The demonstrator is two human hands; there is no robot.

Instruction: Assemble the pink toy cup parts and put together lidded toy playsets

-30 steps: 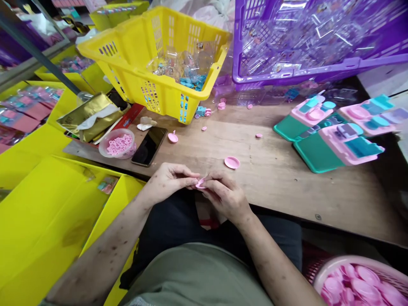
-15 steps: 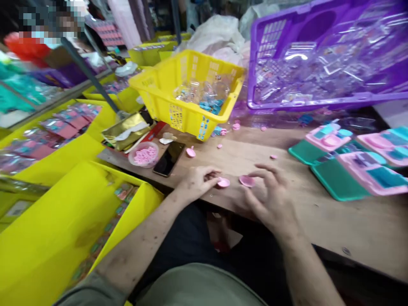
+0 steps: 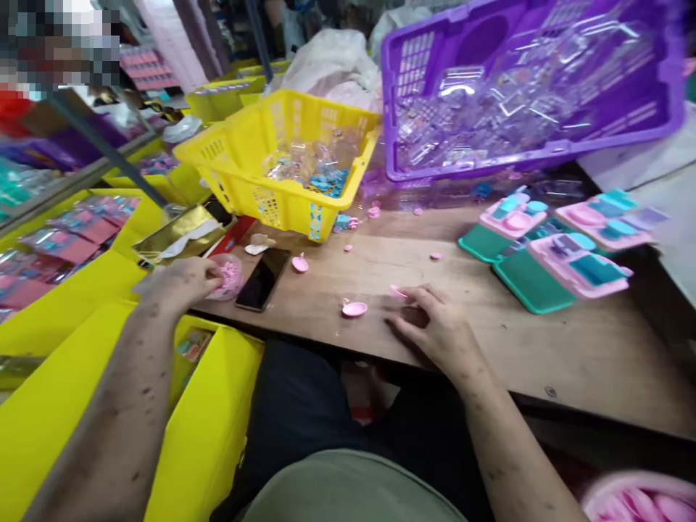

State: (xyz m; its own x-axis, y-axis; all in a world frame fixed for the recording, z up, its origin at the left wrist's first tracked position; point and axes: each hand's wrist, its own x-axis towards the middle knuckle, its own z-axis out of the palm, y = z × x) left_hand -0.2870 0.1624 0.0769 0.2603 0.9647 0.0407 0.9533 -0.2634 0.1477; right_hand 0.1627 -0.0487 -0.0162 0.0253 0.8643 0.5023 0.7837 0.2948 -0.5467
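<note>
My left hand reaches over a small round tub of tiny pink pieces, its fingertips pinched together at the pieces; what they hold is too small to make out. My right hand rests on the wooden table with thumb and fingers curved around a gap, the fingertips on a small pink piece. Between the hands lies a pink oval dish-like piece with a small knob. Another such piece lies beside the phone.
A yellow basket and a purple basket of clear packs stand behind. Green-and-pink toy boxes sit at right. Yellow boxes flank the table's left edge. A tub of pink parts is at lower right.
My left hand has left the pink oval piece and moved left to the tub. My right hand's fingers have drawn in on the other pink piece. The camera view has shifted right.
</note>
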